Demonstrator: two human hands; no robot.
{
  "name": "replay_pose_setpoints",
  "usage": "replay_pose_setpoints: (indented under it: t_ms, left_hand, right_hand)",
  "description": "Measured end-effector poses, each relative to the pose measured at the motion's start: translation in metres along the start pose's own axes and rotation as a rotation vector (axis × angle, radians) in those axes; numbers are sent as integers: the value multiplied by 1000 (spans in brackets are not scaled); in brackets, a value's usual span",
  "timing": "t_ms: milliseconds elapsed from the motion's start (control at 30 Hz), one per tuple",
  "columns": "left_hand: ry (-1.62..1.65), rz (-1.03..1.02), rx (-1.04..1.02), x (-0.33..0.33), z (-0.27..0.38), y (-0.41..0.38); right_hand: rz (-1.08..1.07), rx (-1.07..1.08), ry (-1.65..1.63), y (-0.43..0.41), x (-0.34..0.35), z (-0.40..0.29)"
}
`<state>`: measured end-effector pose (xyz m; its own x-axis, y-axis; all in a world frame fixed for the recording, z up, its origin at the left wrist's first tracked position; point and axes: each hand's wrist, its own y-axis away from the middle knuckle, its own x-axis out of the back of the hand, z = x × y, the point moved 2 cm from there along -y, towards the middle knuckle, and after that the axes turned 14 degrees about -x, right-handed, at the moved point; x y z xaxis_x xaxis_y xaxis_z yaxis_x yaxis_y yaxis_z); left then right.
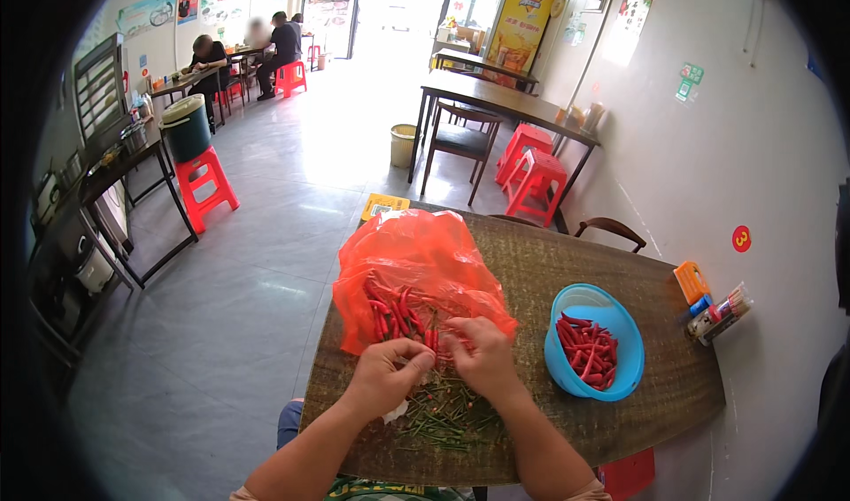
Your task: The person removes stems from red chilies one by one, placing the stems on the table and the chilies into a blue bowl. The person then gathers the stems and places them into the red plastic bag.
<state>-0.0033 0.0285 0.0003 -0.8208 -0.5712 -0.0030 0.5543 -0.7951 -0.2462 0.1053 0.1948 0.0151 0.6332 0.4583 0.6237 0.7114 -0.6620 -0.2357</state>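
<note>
My left hand (392,373) pinches a red chili pepper (435,340) between thumb and forefinger, at the mouth of a red plastic bag. Close beside it, my right hand (483,356) has its fingers bent near the same pepper; blur hides whether they grip anything. More red chili peppers (397,316) lie in the opening of the thin red plastic bag (418,245). Green chili stems (441,416) are strewn on the wooden table (531,434) below my hands. To the right stands a blue plastic basin (560,378) holding plucked red chili peppers (588,351).
Along the wall edge are an orange container (692,282) and a toothpick holder (720,315). A yellow printed card (385,205) lies at the far table corner. Beyond are a chair (461,139), red plastic stools (538,176), a bin (403,146) and seated people (285,43).
</note>
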Motion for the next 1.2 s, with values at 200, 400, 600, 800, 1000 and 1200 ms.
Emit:
replay_pose_setpoints:
  t_ms: [200,400,600,800,1000,1200]
  left_hand:
    - [-3,143,-15,10,-2,-2]
    - [-93,53,33,4,-4,-3]
    - [-28,-58,64,-3,-3,0]
    - [152,-108,165,-3,11,0]
    - [207,-76,113,-5,12,-1]
    - [62,-116,-13,-5,1,-1]
  right_hand:
    - [-198,-35,308,10,-20,-8]
    - [-158,-141,378,12,-2,4]
    - [-358,-318,-205,11,6,1]
    - [-405,-308,-643,22,-1,-11]
    - [-474,-314,-744,25,-5,-9]
    - [-542,-473,-922,22,3,-17]
